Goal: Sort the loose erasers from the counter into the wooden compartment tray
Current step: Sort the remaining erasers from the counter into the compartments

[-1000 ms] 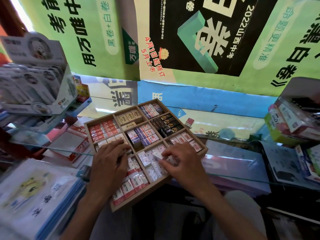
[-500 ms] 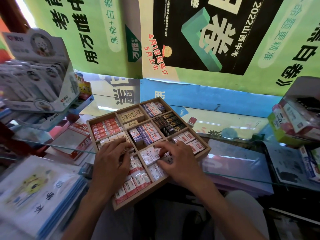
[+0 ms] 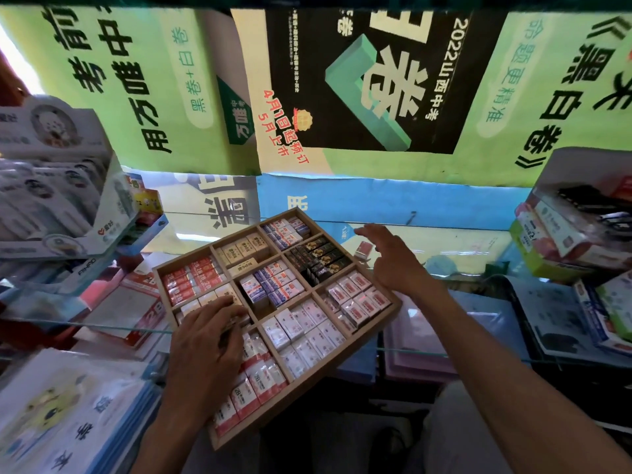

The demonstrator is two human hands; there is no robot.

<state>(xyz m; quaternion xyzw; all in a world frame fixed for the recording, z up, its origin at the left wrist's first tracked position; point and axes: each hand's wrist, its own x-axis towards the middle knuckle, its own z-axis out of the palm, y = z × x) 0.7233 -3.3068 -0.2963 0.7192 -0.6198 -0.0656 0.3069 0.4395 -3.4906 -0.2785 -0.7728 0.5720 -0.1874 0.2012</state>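
Observation:
The wooden compartment tray (image 3: 383, 323) lies on the glass counter, its compartments filled with wrapped erasers in red, cream, blue, black and white. One loose red-and-white eraser (image 3: 363, 249) lies on the glass just beyond the tray's far right side. My right hand (image 3: 393, 258) hovers over that side with fingers spread, a short way from the loose eraser and holding nothing. My left hand (image 3: 205, 340) rests on the cream erasers in the tray's left middle compartment, fingers bent over them.
A display rack of packaged stationery (image 3: 58, 200) stands at the left, stacked booklets (image 3: 68, 415) at the near left. Boxes of goods (image 3: 574, 234) crowd the right edge. Posters hang behind the glass counter (image 3: 444, 241).
My right hand has lifted off the white erasers in the near compartment and moved away toward the tray's far right, fingers spread. My left hand has stayed on the cream erasers.

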